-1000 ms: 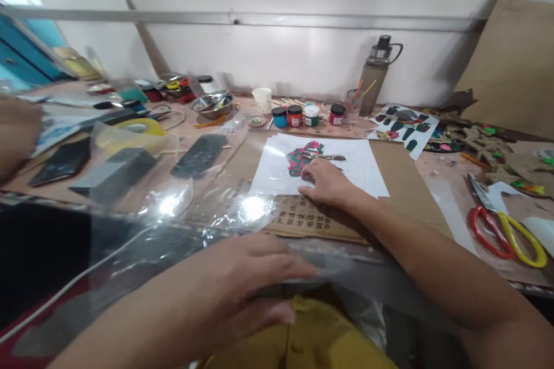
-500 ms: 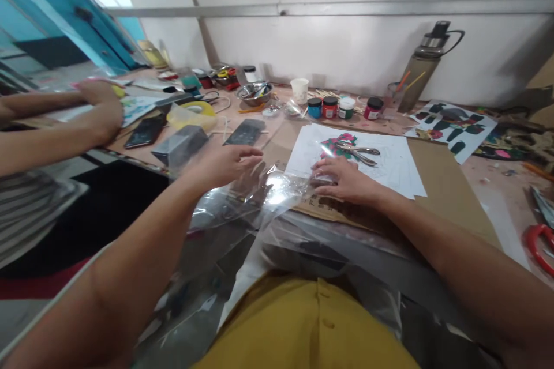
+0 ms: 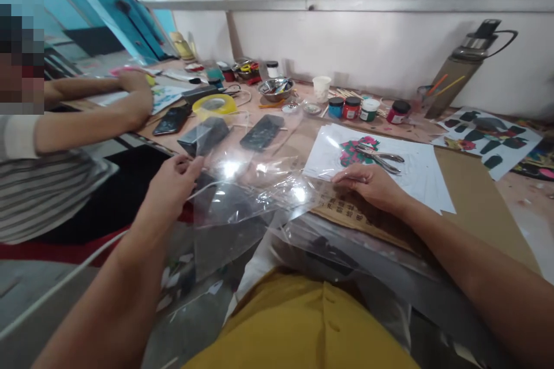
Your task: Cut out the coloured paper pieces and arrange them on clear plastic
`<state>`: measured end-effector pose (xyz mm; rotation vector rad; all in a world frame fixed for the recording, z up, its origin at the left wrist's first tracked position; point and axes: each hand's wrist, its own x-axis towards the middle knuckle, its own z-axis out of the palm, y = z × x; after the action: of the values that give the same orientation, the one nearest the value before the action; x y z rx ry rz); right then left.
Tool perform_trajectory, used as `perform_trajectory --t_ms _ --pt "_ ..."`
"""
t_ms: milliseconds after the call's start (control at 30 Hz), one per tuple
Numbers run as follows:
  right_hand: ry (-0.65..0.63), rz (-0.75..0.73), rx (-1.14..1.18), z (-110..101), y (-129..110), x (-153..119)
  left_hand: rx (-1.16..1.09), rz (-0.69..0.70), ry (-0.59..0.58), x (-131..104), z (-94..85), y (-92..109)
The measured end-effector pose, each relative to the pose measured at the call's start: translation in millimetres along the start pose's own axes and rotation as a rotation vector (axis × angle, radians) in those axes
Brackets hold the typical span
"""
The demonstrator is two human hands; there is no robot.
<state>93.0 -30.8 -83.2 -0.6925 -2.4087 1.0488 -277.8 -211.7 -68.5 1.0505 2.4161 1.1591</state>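
A crinkled sheet of transparent plastic film [image 3: 251,199] stretches between my hands, above my lap and the table's front edge. My left hand [image 3: 173,184] is closed in a pinch on its left edge. At the other side my right hand [image 3: 370,184] pinches the film between thumb and fingers, just over the front of the cardboard [image 3: 465,184]. Beyond the right hand lie white paper sheets [image 3: 422,179] with a pink and green flower painting [image 3: 348,153]. On that painting rests a shiny metal tool with two handles, like pliers [image 3: 383,157].
Behind are a black box [image 3: 203,135], phones [image 3: 262,131] [image 3: 172,121], a tape roll [image 3: 214,105], a metal bowl [image 3: 276,89], a paper cup [image 3: 321,89] and paint jars [image 3: 351,108]. A bottle [image 3: 463,69] stands right. Another person's arm [image 3: 99,121] reaches in at left.
My left hand has moved left and closed on the film, drawing it wider. The fingers of my right hand have come together. The view has shifted a little to the left.
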Motion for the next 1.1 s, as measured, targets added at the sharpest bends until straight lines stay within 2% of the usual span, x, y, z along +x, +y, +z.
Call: perform_trajectory --t_ms 33,100,133,267,400,567,667,767,967,1033,1100 --pt "-0.021 0.005 -0.004 -1.8 -2.2 -0.6 -0.13 -0.147 -0.021 4.3 1.2 5.5" --pt "-0.069 0.009 -0.015 -5.7 -8.8 -2.3 -0.397 -0.3 -0.135 12.2 6.1 18.8" --pt "-0.09 0.015 -0.019 -7.7 -13.1 -3.2 -0.446 -0.314 -0.144 15.4 9.1 25.4" --pt "-0.15 0.076 0.019 -13.5 -32.1 -3.7 -0.564 -0.268 -0.171 23.0 16.8 47.1" --pt "-0.095 0.184 0.058 -19.0 -43.9 -0.3 -0.688 -0.145 -0.239 30.4 17.1 65.9" --pt "0.03 0.091 0.001 -38.7 -47.6 -11.7 -0.786 -0.036 -0.249 45.3 27.9 86.5" --pt "0.144 0.07 -0.151 -55.0 -46.0 -27.3 -0.869 -0.006 -0.273 52.4 44.9 95.6" --pt "0.197 0.1 -0.285 -65.8 -44.5 -38.9 -0.946 0.008 -0.302 56.8 68.3 103.9" --pt "0.146 0.195 -0.326 -57.2 -45.4 -31.0 -1.024 0.01 -0.396 62.1 113.4 114.4" --pt "0.123 0.212 -0.317 -51.8 -44.6 -24.7 -1.043 0.0 -0.4 63.5 121.1 114.7" --pt "0.079 0.157 -0.303 -48.9 -42.1 -21.2 -1.053 -0.017 -0.4 64.0 124.2 113.8"
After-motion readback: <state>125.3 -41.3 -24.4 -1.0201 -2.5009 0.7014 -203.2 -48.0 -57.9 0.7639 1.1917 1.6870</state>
